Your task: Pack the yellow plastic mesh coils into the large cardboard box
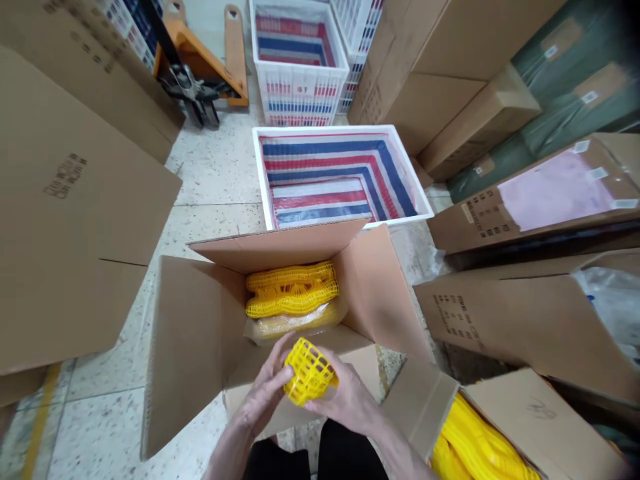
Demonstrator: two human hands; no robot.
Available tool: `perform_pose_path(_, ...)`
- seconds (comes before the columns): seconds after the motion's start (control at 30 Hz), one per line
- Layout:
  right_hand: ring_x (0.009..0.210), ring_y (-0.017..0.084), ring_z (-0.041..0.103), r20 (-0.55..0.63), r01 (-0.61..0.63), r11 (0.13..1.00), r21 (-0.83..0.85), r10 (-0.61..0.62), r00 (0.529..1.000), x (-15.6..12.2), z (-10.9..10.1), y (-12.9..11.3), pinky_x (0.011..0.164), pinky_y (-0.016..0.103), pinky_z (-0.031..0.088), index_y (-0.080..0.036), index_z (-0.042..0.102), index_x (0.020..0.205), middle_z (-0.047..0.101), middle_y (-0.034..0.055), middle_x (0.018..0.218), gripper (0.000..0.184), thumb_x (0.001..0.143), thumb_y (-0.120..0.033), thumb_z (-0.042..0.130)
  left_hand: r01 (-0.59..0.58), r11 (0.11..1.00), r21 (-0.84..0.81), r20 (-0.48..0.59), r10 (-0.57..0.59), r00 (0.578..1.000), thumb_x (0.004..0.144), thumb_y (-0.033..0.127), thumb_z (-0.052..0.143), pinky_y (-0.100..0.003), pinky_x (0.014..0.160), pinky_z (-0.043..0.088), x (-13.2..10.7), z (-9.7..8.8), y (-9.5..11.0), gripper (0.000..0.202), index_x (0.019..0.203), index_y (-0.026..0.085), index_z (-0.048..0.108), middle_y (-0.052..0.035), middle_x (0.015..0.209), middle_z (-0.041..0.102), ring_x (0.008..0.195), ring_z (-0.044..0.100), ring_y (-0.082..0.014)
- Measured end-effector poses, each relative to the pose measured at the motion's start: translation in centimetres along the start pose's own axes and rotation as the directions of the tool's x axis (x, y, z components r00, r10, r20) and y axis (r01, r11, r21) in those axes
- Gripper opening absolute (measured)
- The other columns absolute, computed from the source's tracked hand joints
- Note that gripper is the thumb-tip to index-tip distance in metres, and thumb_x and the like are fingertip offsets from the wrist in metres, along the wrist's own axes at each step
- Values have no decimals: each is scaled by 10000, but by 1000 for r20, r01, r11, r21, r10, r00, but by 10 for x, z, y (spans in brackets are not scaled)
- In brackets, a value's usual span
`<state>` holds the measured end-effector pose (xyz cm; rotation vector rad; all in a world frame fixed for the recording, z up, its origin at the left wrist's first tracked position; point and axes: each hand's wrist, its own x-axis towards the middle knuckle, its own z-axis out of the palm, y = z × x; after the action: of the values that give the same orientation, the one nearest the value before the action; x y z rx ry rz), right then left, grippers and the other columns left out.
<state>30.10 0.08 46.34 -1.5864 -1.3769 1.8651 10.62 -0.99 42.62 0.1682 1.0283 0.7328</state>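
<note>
Both hands hold a small yellow plastic mesh piece point(307, 371) low in the middle of the view. My left hand point(264, 393) wraps its fingers round the piece's left side. My right hand point(349, 398) grips it from the right and below. Just beyond the hands stands an open cardboard box point(200, 333) with its flaps spread, and stacked yellow mesh parts point(291, 295) lie inside it, some in a clear bag.
A white crate lined with red, white and blue striped sheet point(336, 175) stands behind the box, with more crates point(298, 60) beyond. Another box of yellow parts point(475, 447) is at lower right. Cardboard cartons line both sides. An orange pallet jack point(205, 63) is at the back.
</note>
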Motion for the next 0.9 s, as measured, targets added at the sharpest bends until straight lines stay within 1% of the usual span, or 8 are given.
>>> perform_pose_path(0.07,1208,295,688,220,154,966,-206,-108,970,16,-23,-3,1149,485,466,-313,592,1463,733,66,1369,824,693,-324,885,93,992,90,76,-100,992,705,603,889,-534,1122,503,7,-8,11,926,1516,327,540,-142,1465,672,1345,629,-400)
perform_pose_path(0.17,988,235,715,501,380,851,-362,-166,849,46,-49,-10,1052,412,475,-339,653,1377,797,1,1102,671,735,-306,846,163,971,172,109,-183,977,753,626,839,-470,1059,521,19,-13,10,731,1369,276,660,-130,1391,714,1310,645,-377)
perform_pose_path(0.3,1024,221,699,599,493,730,-472,-145,787,72,-67,-6,1048,383,424,-326,701,1250,792,0,1103,463,801,-246,780,148,987,59,68,-152,986,705,571,892,-375,939,527,36,-1,-6,674,1265,262,677,-96,1252,766,1147,710,-318)
perform_pose_path(0.43,1041,217,697,495,449,753,-481,-190,848,69,-68,10,1119,407,387,-303,651,1325,784,25,1177,504,835,-300,770,84,994,63,-53,-81,995,693,517,912,-324,886,515,51,11,-15,563,1132,249,682,-56,1106,784,1053,716,-267)
perform_pose_path(0.6,1178,254,675,339,353,845,-402,-221,914,63,-61,24,1151,476,410,-342,481,1524,727,43,1378,864,748,-356,860,136,989,57,-54,-133,990,798,573,792,-326,841,531,66,2,-12,423,989,211,686,-44,967,750,960,707,-240)
perform_pose_path(0.73,1473,341,483,-2,233,876,-424,-258,966,67,-58,28,1273,618,275,-315,600,1442,602,82,1560,759,735,-321,875,24,998,56,-225,-11,974,727,630,814,-380,809,556,74,-3,0,581,1118,247,618,-59,1091,733,984,713,-286)
perform_pose_path(0.83,1476,347,508,-359,-61,997,-51,38,932,66,-50,32,1232,597,393,-274,622,1427,596,119,1562,643,828,-440,783,-178,911,373,-320,307,896,620,527,926,-464,974,549,78,4,7,683,1154,259,596,-91,1198,714,1121,690,-336)
perform_pose_path(0.9,1374,331,619,-329,-208,920,332,319,889,68,-39,33,1103,531,539,-264,594,1456,633,133,1517,645,901,-583,672,-302,773,559,-226,492,841,541,406,987,-515,1155,460,79,12,5,734,1160,265,618,-126,1336,677,1304,616,-386)
